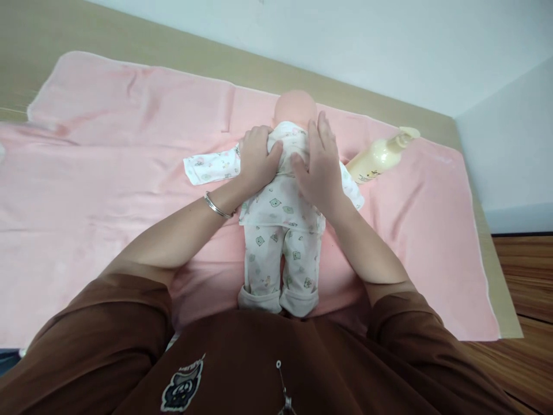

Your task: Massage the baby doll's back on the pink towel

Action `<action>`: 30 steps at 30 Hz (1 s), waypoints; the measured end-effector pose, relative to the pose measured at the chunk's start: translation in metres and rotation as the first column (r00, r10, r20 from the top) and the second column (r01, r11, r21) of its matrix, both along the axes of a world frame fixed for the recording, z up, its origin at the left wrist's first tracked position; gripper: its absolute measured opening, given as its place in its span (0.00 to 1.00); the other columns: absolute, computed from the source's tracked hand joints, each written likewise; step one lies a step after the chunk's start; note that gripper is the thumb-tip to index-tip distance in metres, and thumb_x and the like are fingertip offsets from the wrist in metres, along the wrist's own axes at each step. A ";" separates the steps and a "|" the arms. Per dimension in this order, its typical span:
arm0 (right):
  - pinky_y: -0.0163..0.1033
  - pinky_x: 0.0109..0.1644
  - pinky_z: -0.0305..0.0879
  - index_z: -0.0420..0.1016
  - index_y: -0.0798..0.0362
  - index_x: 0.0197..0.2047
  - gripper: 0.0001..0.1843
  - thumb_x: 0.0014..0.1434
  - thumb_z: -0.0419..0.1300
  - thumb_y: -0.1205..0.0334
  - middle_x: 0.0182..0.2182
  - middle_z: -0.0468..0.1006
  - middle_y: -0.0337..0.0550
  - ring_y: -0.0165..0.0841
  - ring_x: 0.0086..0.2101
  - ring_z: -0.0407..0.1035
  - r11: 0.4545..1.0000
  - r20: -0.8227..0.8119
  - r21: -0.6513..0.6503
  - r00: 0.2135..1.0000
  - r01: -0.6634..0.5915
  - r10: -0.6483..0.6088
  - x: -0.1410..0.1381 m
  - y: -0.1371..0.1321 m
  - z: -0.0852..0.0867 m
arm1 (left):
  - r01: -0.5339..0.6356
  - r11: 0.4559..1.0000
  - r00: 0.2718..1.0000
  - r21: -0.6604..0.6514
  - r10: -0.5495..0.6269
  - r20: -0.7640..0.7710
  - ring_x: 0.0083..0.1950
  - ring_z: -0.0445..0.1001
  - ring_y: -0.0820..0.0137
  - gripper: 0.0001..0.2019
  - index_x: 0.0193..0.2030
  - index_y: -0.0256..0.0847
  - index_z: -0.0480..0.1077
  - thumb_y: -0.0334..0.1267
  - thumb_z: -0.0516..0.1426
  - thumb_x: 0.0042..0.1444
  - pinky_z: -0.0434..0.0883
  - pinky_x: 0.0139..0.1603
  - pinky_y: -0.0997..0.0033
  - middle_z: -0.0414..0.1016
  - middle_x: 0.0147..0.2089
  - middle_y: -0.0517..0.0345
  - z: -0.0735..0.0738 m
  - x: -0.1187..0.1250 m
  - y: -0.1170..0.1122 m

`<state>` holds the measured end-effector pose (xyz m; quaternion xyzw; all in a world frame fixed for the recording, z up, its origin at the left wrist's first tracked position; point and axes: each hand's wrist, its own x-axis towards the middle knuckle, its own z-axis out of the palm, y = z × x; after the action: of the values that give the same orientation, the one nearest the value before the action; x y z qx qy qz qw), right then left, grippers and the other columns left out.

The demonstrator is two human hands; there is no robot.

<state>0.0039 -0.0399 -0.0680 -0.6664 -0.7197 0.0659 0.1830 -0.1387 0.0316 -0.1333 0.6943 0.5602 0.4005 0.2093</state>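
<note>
On the dressed doll (pixel 283 202), left hand (pixel 257 153) and right hand (pixel 323 170) rest, each grip apart; the bottle (pixel 375 160) bears illegible print.

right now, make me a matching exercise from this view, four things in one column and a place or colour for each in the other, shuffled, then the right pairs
1 bottle
2 doll
3 bracelet
4 cloth

a under the left hand and right hand
b pink
c pale yellow
d on the left wrist

Pairs: 1-c, 2-a, 3-d, 4-b
</note>
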 end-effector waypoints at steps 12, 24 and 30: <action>0.59 0.85 0.42 0.53 0.59 0.78 0.35 0.71 0.47 0.59 0.82 0.46 0.53 0.44 0.81 0.40 1.000 0.051 0.000 0.999 0.002 -0.002 -0.001 0.003 -0.003 | 0.019 0.994 0.966 -0.112 -0.047 -0.256 0.65 0.75 0.45 0.17 0.54 0.38 0.76 0.43 0.48 0.73 0.68 0.71 0.42 0.80 0.58 0.38 0.021 0.001 -0.007; 0.64 0.84 0.42 0.42 0.67 0.82 0.43 0.76 0.49 0.51 0.82 0.38 0.62 0.60 0.81 0.35 0.931 0.212 -0.366 0.974 0.000 0.083 -0.010 -0.027 0.030 | 0.026 0.971 0.931 -0.238 -0.110 -0.348 0.56 0.79 0.47 0.19 0.34 0.42 0.69 0.43 0.42 0.70 0.74 0.61 0.42 0.83 0.49 0.37 0.035 -0.029 0.022; 0.56 0.67 0.75 0.75 0.46 0.63 0.21 0.75 0.50 0.52 0.60 0.82 0.43 0.46 0.62 0.76 0.924 -0.030 -0.227 0.950 -0.308 0.309 0.022 -0.055 0.080 | 0.143 0.987 0.944 -0.068 -0.115 0.310 0.57 0.78 0.62 0.10 0.40 0.48 0.76 0.44 0.54 0.68 0.74 0.72 0.45 0.84 0.51 0.58 0.056 -0.013 0.025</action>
<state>0.0260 -0.0946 0.0121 -0.5617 -0.8038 0.1742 0.0901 -0.1515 0.0568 -0.0776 0.6492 0.4918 0.4627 0.3502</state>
